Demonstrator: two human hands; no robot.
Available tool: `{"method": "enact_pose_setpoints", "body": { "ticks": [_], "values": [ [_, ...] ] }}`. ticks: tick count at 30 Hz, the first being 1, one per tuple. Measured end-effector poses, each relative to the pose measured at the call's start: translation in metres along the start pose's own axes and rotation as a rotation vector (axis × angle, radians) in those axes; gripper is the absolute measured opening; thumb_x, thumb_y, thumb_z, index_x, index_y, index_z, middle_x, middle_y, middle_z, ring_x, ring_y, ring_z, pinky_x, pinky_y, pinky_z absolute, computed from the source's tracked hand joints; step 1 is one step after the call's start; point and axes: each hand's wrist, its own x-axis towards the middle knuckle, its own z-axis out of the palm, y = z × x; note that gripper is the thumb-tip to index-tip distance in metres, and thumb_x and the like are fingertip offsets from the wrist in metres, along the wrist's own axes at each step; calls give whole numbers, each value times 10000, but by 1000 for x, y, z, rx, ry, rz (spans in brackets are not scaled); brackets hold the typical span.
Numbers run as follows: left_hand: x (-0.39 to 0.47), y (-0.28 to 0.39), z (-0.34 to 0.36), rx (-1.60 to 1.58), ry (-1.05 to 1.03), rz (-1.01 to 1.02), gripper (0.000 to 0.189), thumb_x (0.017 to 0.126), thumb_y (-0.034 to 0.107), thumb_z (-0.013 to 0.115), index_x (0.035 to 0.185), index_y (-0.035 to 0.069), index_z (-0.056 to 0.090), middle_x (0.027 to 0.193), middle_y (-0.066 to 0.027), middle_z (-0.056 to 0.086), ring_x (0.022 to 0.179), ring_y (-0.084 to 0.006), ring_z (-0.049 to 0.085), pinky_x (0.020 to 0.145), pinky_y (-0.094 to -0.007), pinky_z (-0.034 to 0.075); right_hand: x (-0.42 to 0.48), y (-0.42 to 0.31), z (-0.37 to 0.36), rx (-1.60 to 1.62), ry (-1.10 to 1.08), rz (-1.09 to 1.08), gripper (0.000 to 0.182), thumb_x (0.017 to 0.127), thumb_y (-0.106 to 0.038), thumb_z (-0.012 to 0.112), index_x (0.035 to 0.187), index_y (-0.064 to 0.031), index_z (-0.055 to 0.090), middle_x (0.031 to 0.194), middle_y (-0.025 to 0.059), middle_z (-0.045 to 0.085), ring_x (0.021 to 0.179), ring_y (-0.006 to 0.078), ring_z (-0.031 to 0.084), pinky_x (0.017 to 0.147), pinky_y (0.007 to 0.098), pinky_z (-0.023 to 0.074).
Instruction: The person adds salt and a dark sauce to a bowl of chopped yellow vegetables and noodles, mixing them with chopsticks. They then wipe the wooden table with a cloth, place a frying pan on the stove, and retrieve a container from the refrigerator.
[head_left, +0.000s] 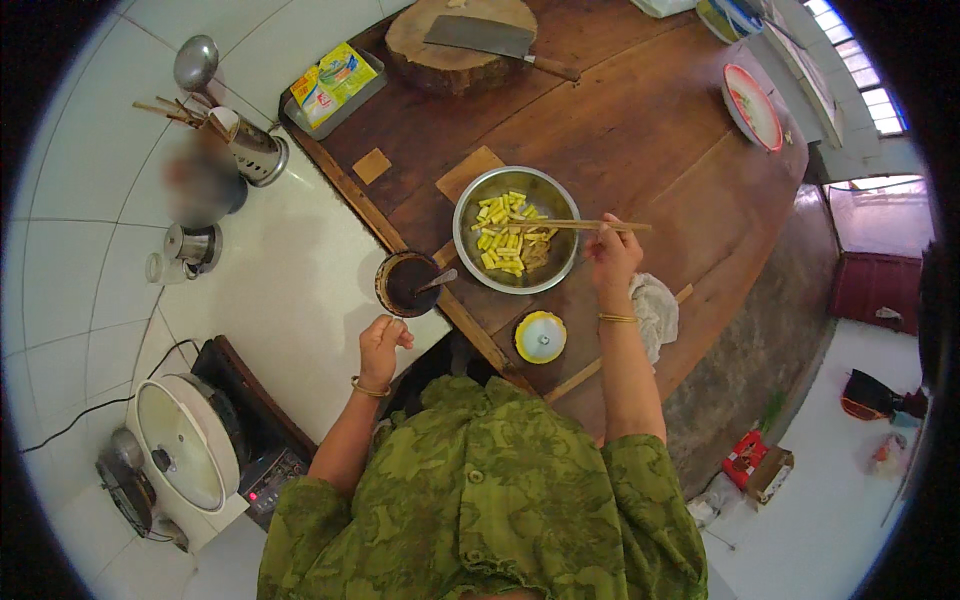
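My right hand (616, 256) grips a pair of wooden chopsticks (581, 224) at the right of a stainless-steel bowl (565, 262). The chopstick tips reach into short yellow-green vegetable pieces (501, 238) in the bowl. Browner, thinner pieces (537, 257) lie at the lower right of this food. My left hand (382, 349) is loosely curled, with nothing visible in it. It hovers just below a dark round pot (386, 289) with a metal spoon (436, 281) in it; whether they touch is unclear. A yellow-rimmed lid (541, 337) lies below the steel bowl.
A cleaver (480, 36) rests on a round wooden chopping block (420, 56) at the back of the wooden table (637, 127). A whitish cloth (655, 315) lies beside my right forearm. On the left stand a utensil holder (259, 150) and a lidded electric cooker (180, 442).
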Motion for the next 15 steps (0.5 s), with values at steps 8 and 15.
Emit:
{"method": "enact_pose_setpoints", "body": {
  "ticks": [8,15],
  "values": [
    [1,23,-6,211,-102,22,209,906,128,470,763,-10,534,694,-85,576,619,-145,571,584,-279,493,-12,-1,26,-163,-172,9,216,829,-119,631,963,50,606,764,101,614,525,149,581,417,244,465],
    [1,32,-6,236,-124,27,193,897,98,477,753,-15,536,684,-74,574,599,-133,556,573,-267,481,-33,-50,7,-221,-157,-40,249,873,-140,566,1021,60,574,784,129,611,594,209,624,498,299,536]
  ]
}}
